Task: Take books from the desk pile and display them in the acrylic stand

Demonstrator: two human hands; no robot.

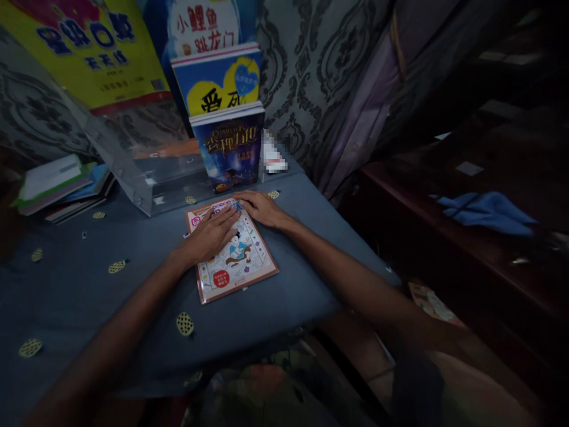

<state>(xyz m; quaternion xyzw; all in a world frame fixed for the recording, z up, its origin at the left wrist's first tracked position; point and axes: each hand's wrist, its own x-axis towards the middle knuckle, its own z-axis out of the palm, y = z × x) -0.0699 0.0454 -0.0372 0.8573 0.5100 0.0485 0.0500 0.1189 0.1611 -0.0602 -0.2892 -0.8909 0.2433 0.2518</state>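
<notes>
- Left hand (pixel 213 231), fingers straight and close together, lies flat across an orange-bordered white rectangular book (pixel 240 261);
- right hand (pixel 261 209), fingers loosely extended, rests at its one o'clock corner;
- book lies on blue-grey pineapple-print cloth (pixel 146 320), at six o'clock from an upright dark-blue paperback (pixel 233 155).

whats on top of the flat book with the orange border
The left hand lies across the book, and the right hand overlaps its far right corner. Whatever is printed beneath both hands is covered.
</notes>
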